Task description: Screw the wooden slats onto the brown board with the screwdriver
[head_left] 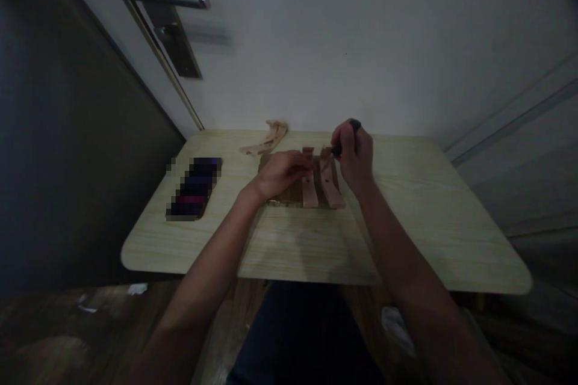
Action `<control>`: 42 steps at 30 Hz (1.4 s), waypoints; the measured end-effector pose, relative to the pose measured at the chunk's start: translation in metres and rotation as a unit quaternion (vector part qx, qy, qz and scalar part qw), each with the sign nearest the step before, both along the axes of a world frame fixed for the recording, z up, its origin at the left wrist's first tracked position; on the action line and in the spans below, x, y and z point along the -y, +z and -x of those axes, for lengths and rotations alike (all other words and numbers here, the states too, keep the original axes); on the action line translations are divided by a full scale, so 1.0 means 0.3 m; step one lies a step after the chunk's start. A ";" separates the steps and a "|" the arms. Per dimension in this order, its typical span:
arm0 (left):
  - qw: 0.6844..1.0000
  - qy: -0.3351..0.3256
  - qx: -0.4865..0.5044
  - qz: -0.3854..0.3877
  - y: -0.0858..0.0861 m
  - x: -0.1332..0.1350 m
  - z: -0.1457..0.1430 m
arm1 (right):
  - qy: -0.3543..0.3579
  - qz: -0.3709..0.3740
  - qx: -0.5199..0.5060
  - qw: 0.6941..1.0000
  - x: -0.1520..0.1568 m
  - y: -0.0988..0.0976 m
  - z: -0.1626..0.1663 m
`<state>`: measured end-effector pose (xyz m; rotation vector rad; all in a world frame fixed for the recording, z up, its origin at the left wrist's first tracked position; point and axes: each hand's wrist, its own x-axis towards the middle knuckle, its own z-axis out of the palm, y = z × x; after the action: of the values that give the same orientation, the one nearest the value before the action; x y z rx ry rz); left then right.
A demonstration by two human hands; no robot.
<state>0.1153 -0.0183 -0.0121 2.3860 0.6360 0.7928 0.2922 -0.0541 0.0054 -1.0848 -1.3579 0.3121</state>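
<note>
Leather strips [321, 183] are laid side by side on a brown board [289, 195] at the middle of the table [406, 222]. They are pressed down by the loosely flattened left hand [280, 173], while a dark-handled tool [354, 126] is gripped in the closed right hand [356, 156], its tip set on one strip.

Two bare hands, the left hand [282, 173] and the right hand [356, 156], on long bare forearms, sleeveless to the elbows, with dark navy fabric [298, 337] over the lap.

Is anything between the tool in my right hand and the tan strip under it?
Nothing visible. The right hand holds the dark tool at the far end of the tan strip; the left hand presses beside it.
</note>
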 end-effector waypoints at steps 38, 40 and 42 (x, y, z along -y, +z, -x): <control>0.999 -0.027 -0.003 0.039 -0.016 -0.010 0.009 | 0.002 -0.012 0.000 1.000 0.021 0.006 -0.005; 0.999 -0.022 0.003 0.047 -0.018 -0.010 0.007 | 0.003 -0.015 -0.003 1.000 0.020 0.006 -0.005; 0.998 -0.020 0.003 0.054 -0.021 -0.010 0.007 | 0.005 -0.017 -0.005 1.000 0.019 0.006 -0.005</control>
<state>0.1133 -0.0152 -0.0185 2.2895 0.6101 0.7301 0.2937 -0.0599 0.0072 -1.0467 -1.3562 0.3000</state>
